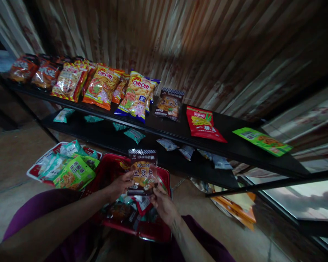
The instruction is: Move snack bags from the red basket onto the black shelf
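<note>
The brown snack packet (142, 171) was grasped by left hand (125, 185) and right hand (164, 205) above the red basket (154, 233), whose far edge was partly hidden; pale packets (221, 162) were partly covered by the upper shelf's (169, 128) front edge.

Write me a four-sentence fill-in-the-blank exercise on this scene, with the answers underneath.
The left hand and right hand both hold a dark packet above a basket coloured ____.
Of the two shelves, a matching packet is on the ____ one.
The rightmost packet on that shelf is mainly ____.
In the picture, the white-rimmed basket lies ____ of the basket under the hands.

Missing words: red; upper; green; left.
</note>
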`<state>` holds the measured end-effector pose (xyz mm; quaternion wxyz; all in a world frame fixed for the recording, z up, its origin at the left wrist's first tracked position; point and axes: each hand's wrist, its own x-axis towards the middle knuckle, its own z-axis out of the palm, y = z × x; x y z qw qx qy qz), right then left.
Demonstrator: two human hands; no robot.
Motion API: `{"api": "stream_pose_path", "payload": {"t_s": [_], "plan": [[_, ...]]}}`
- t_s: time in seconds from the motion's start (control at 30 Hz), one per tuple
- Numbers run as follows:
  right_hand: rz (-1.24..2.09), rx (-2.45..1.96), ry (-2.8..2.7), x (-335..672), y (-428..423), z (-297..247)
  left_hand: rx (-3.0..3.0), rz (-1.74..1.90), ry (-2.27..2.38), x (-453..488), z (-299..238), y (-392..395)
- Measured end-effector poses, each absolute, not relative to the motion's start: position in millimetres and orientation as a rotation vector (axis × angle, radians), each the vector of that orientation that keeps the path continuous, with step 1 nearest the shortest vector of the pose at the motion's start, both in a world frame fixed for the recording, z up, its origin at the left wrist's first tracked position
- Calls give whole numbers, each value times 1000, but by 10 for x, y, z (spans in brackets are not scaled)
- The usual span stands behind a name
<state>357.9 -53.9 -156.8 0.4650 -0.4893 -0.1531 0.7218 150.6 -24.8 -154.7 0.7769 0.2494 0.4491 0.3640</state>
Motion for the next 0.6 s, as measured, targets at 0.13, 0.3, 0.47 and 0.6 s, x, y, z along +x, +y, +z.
{"api": "stream_pose_path", "payload": {"t_s": [0.13, 0.3, 0.47, 0.6], "plan": [[1773, -1162, -587, 3618, -565, -1437, 732, 864, 963, 1457, -1651, -234], [1769, -1233, -580, 3575, -662, -1458, 923, 802, 871, 1463, -1728, -352], [1784, -1134, -545, 3529, -718, -1502, 888, 832, 926, 1518, -1655, -424], [1761, -1142, -582, 3542, -730, -1471, 821, 859, 984, 1541, -1474, -443]]}}
